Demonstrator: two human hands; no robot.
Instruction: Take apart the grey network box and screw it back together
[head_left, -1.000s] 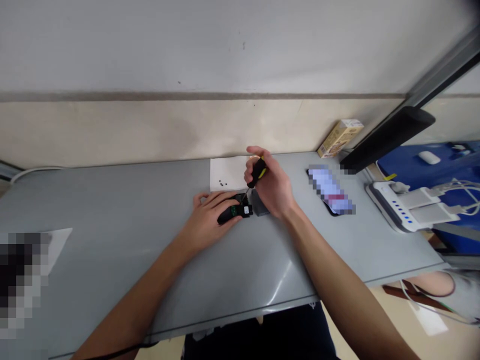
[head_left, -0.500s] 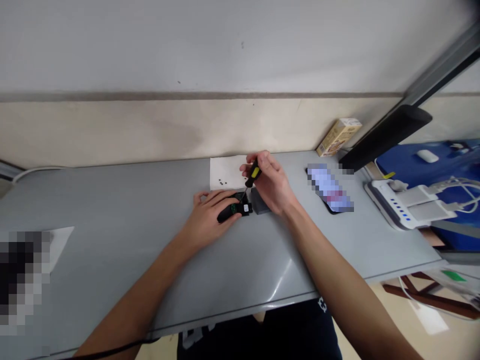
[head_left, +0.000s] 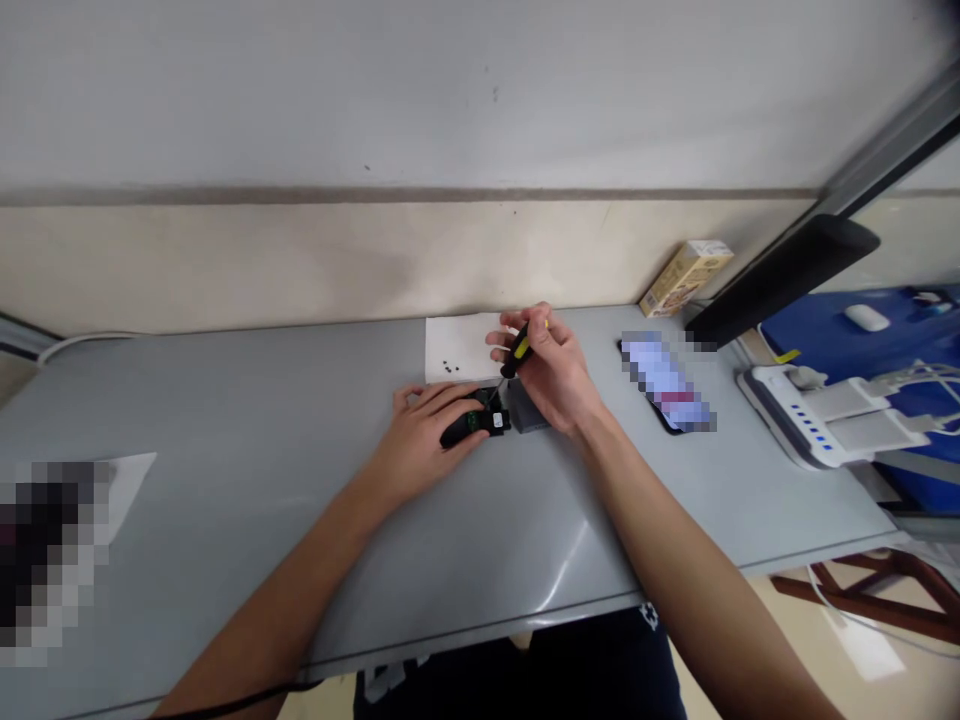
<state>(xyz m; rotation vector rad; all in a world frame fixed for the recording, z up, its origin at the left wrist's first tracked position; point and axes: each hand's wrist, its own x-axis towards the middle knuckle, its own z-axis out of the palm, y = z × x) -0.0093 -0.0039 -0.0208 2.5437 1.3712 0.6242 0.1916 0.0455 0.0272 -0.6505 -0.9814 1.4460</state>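
Grey table (head_left: 225, 480) runs along a pale wall. Left hand (head_left: 424, 435) pins a black gadget (head_left: 474, 424), its length lying from 8 to 2 o'clock. Right hand (head_left: 551, 375) grasps a screwdriver (head_left: 519, 350), tip slanting toward 7 o'clock onto the gadget.

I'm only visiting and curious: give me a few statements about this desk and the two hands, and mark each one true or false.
1. The right hand holds a screwdriver with a black and yellow handle. True.
2. The left hand rests on a small black device on the grey desk. True.
3. The tiny dark screws lie on a red cloth. False: they lie on a white sheet of paper.
4. The small carton stands at the desk's near edge. False: it leans by the wall at the far right.
5. The left hand holds the screwdriver. False: the right hand does.
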